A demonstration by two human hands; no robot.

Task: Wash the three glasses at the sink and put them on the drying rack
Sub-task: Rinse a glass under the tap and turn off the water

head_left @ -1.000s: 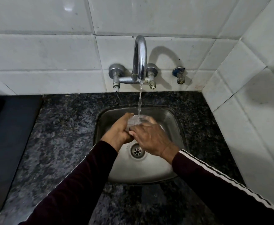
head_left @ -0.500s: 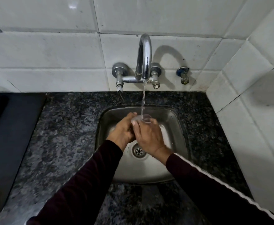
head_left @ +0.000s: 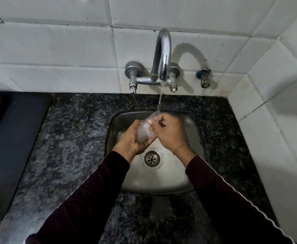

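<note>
A clear glass [head_left: 145, 132] is held tilted over the steel sink [head_left: 195, 131], its mouth toward the running water. My left hand [head_left: 132, 138] grips its base from below and the left. My right hand [head_left: 168, 132] curls round its upper part, thumb on the side of the glass. Water streams from the chrome tap [head_left: 162, 55] onto the rim of the glass and my right fingers. No other glasses and no drying rack are in view.
The sink's drain [head_left: 151, 158] lies under my hands. Dark speckled granite counter [head_left: 70, 138] surrounds the sink. White tiled walls [head_left: 276, 120] stand behind and at the right. A dark mat [head_left: 12, 138] lies at the left. A small valve [head_left: 204, 78] sticks out right of the tap.
The glass has tipped from upright under the stream to tilted, and more of it shows between my hands. Both hands stay on it over the sink.
</note>
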